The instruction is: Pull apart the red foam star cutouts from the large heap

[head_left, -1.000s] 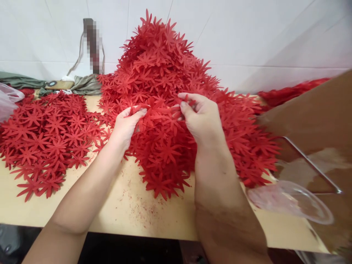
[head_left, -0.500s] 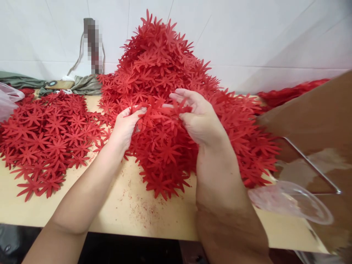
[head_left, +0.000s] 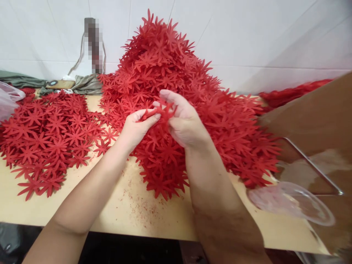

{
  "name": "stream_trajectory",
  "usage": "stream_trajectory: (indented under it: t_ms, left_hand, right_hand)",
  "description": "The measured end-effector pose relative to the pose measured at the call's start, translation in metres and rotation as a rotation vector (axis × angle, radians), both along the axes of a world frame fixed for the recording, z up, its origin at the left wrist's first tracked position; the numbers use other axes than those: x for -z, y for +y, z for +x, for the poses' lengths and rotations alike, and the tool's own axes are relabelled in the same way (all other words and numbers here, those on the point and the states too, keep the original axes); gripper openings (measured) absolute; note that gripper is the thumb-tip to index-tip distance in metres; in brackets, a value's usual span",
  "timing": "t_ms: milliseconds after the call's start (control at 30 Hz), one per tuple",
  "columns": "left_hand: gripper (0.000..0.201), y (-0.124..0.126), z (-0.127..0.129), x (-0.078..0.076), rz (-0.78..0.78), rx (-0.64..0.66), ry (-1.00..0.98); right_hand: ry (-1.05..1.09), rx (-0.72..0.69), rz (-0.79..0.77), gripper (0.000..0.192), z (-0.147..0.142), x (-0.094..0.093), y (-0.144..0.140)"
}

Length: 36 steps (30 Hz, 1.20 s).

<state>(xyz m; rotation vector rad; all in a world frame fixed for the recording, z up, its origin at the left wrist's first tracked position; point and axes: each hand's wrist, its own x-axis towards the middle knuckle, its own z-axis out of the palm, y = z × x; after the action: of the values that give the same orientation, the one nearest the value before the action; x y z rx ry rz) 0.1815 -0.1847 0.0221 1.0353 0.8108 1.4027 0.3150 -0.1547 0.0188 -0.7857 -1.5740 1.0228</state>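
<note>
My left hand (head_left: 137, 128) is closed, its thumb pressing red flower-shaped pieces against the fingers. Close beside it, my right hand (head_left: 184, 121) pinches the other side of these red flower-shaped pieces (head_left: 165, 110), with some fingers raised. How many pieces lie between the hands I cannot tell. Both hands are over the front of a tall heap of red flower-shaped pieces (head_left: 162, 66), whose narrow petals overlap. A lower pile of the same red pieces (head_left: 49, 132) spreads out left of my left forearm.
The pale tabletop (head_left: 107, 209) carries small red scraps near its front. At right stand a brown cardboard sheet or box (head_left: 310, 117) and a clear plastic bag (head_left: 271, 200) with a ring-shaped rim. Green-grey cloth (head_left: 88, 86) lies along the wall; another plastic bag (head_left: 9, 101) sits at far left.
My hands have come closer together: the right moved left, the left slightly right. The red pieces between them are now bunched in a smaller space. The heaps look unchanged.
</note>
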Motion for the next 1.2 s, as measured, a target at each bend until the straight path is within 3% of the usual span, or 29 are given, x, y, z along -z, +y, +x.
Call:
stream_trajectory:
  t_ms: [200,367,567,667,767,833,1000,1200]
  left_hand:
    - [0.015,0.004,-0.001,0.005,0.121,-0.009,0.166]
    - [0.005,0.003,0.001,0.002,0.17,-0.093,0.117]
    - [0.007,0.013,-0.012,-0.004,0.037,-0.314,-0.002]
    - [0.012,0.018,-0.027,-0.009,-0.054,-0.392,-0.099]
    - [0.02,0.016,-0.028,-0.012,-0.093,-0.329,-0.095]
    - [0.018,0.011,-0.021,-0.011,-0.099,-0.254,-0.084]
    - [0.008,0.003,-0.005,-0.006,-0.063,-0.115,-0.118]
    - [0.013,0.006,-0.005,-0.005,-0.017,-0.188,-0.072]
  right_hand:
    - [-0.07,-0.029,0.013,0.058,-0.011,0.001,-0.008]
    - [-0.078,-0.014,0.047,0.054,-0.007,-0.005,-0.009]
    - [-0.061,0.003,0.059,0.043,0.001,-0.004,-0.001]
    - [-0.084,0.179,0.104,0.04,0.018,-0.002,0.01]
    - [-0.122,0.383,0.153,0.043,0.028,-0.005,0.01]
    - [-0.092,0.332,0.108,0.044,0.023,-0.011,0.002]
    - [-0.068,0.027,-0.073,0.039,-0.003,-0.02,-0.017]
    - [0.018,0.132,-0.093,0.022,-0.005,-0.016,-0.01]
